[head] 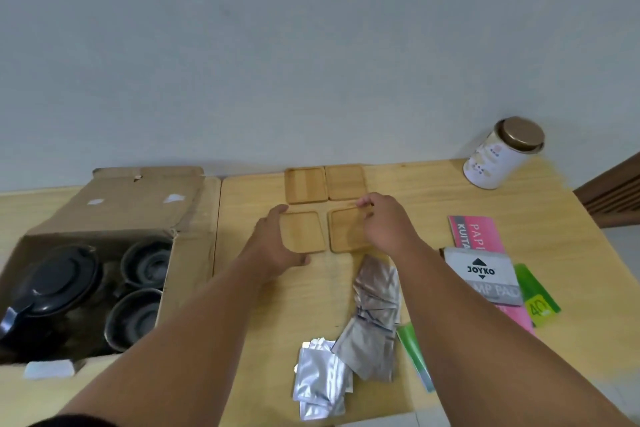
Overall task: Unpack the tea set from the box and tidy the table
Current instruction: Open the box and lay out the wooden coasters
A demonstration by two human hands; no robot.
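Pale wall [311, 45] backs a light wooden table [450, 198]. On the table's left stands an open cardboard box [187, 253], its flap folded back toward the wall; inside lie a dark teapot [55, 281] and two dark cups [147, 262], one nearer the wall and one nearer the person. Four square wooden coasters sit in a two-by-two grid at the table's middle: the back pair [325, 184] touch side by side near the wall, and the front pair lie just apart. The left hand [277, 246] rests open with spread fingers around the front left coaster [303, 230]. The right hand [384, 222] pinches the far edge of the front right coaster [348, 229], fingers curled on it. Silver foil sachets [346, 340] lie heaped nearer the person, under the right forearm. To the right are a stamp pad box [483, 276], pink and green packets [472, 229], and a white tin [502, 152] with a bronze lid at the far corner.
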